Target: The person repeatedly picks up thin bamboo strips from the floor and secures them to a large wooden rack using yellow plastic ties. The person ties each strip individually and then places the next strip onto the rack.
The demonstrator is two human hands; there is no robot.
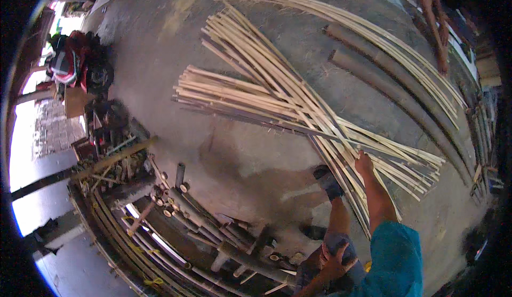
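Several long, pale split bamboo strips lie on the ground in two crossing bundles, one bundle point(266, 67) slanting across the other point(229, 91). My right hand point(364, 163) reaches over the crossing strips, its fingers closed on a bamboo strip point(354, 150) near the right part of the pile. Lower down, my left hand point(333, 265) rests on my bent knee, fingers apart, with no bamboo in it. My foot point(328, 182) stands beside the strips, close to the lower edge of the bundle.
Two dark bamboo poles point(384, 86) and more long strips point(320, 11) curve along the right. A person's bare legs point(437, 27) show at the top right. Lower left stands a rack point(229, 249) of round bamboo pieces. A red motorbike point(80, 65) is parked far left.
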